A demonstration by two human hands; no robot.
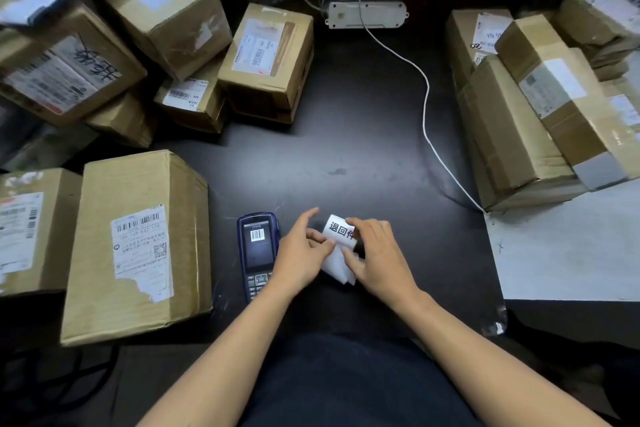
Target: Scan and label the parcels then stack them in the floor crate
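White paper filled both hands in the head view: a label strip (341, 236) printed with black characters, pinched between the left hand (304, 253) and the right hand (375, 256), low and central on the dark table (363, 121). Both hands had fingers curled onto the strip, apparently peeling a sticker from its backing — that is a guess. The strip's long axis ran away from the person, tilted slightly right.

The nearest parcel (138, 246) — a large carton lying just left of the left hand, its long side running away from the person — seemed the likely target, so the left hand was nearer. Between them lay one handheld scanner (258, 253), touching the left hand's edge, a barcode on its screen.

Roughly seven more cartons crowded the left side (266, 62); about five were stacked at right (540, 107). The floor crate was not visible.
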